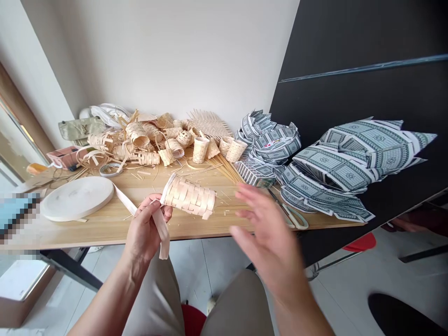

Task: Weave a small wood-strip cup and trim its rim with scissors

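Note:
My left hand (pixel 149 224) pinches the rim of a woven wood-strip cup (pixel 189 197), which lies on its side above the table's front part. A white fabric tape (pixel 161 233) runs along that rim, and its loose end hangs below my fingers. From the other side of the hand the tape leads back toward a large flat roll of white tape (pixel 77 198) on the left. My right hand (pixel 264 233) is blurred, held in the air right of the cup with fingers apart and nothing in it. Near it lie scissors (pixel 296 217).
A heap of woven cups and strips (pixel 140 140) fills the back of the wooden table (pixel 196 231). Several finished-looking cups (pixel 200 150) stand near it. A tape ring (pixel 111 170) lies behind the roll. Folded-card constructions (pixel 336 163) cover the right side, beside thin sticks (pixel 227 168).

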Demonstrator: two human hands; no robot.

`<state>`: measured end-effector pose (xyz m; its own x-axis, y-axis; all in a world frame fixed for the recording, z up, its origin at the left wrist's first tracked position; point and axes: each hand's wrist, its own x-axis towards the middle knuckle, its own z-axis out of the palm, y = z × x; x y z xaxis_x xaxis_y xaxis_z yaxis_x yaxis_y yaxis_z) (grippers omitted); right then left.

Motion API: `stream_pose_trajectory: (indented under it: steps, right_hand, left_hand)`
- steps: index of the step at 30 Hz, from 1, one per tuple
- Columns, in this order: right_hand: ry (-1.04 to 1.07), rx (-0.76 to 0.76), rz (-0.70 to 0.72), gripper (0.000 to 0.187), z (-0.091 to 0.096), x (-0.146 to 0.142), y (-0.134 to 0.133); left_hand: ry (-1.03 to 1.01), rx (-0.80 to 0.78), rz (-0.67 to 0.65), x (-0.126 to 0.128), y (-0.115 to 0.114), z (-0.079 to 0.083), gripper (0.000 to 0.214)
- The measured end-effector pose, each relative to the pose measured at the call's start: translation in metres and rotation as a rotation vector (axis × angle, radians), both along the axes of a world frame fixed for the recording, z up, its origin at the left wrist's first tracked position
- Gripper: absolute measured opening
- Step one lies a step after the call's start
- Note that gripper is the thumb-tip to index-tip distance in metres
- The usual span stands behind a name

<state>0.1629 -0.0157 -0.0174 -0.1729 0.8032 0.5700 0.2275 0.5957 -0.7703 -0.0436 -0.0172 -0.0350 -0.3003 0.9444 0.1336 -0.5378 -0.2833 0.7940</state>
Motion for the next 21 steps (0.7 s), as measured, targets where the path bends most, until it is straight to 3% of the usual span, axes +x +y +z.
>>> stream_pose_trajectory:
  steps: [4,9,11,14,17,21]
  right_hand:
    - [0.126,-0.187,0.187,0.066,-0.018,-0.018,0.021]
    - [0.38,-0.398,0.331,0.056,-0.038,-0.027,0.042]
    - [0.532,-0.439,0.362,0.053,-0.047,-0.026,0.045]
    - [0.707,-0.464,0.403,0.06,-0.058,-0.022,0.045]
    - [0.731,-0.496,0.566,0.069,-0.065,-0.018,0.043]
    - [0.65,-0.522,0.704,0.07,-0.07,-0.016,0.04]
  left_hand:
    - [0.003,-0.018,-0.044,0.009,-0.002,0.004,0.007]
    - [0.11,0.013,-0.02,0.014,-0.005,0.009,0.009]
    - [0.258,0.072,0.112,0.013,-0.009,0.009,0.02]
    - [0.634,0.174,0.279,0.008,-0.012,0.005,0.026]
    - [0.973,0.154,0.187,0.007,-0.006,-0.004,0.034]
    - [1.11,0.212,0.113,0.022,0.006,-0.02,0.074]
